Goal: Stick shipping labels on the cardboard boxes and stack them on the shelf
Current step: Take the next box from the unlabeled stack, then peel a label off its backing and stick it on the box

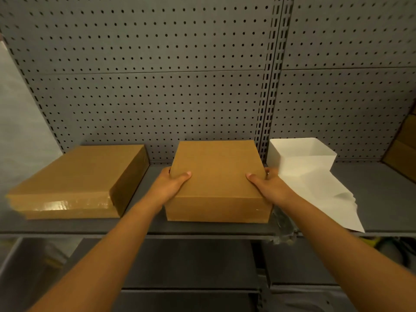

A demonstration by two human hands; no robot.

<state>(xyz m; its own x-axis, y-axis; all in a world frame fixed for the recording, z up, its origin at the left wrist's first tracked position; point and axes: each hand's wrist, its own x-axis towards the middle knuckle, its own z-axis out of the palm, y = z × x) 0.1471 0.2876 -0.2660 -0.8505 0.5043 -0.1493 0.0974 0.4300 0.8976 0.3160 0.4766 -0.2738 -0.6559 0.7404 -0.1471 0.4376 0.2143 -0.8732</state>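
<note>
A plain brown cardboard box (217,176) sits on the grey metal shelf (382,199), in the middle. My left hand (171,184) grips its left side with the thumb on top. On the opposite side my right hand (269,184) holds the box the same way. A wider, flatter cardboard box (74,179) with glossy tape along its front lies on the shelf to the left, a gap apart. No label shows on either box's visible faces.
A white open-topped box (301,154) and a crumpled white sheet (326,199) lie right of the held box. Clear plastic wrap (283,228) hangs over the shelf edge. A grey pegboard wall (157,86) backs the shelf. More cardboard (405,143) leans at the far right. Lower shelves sit below.
</note>
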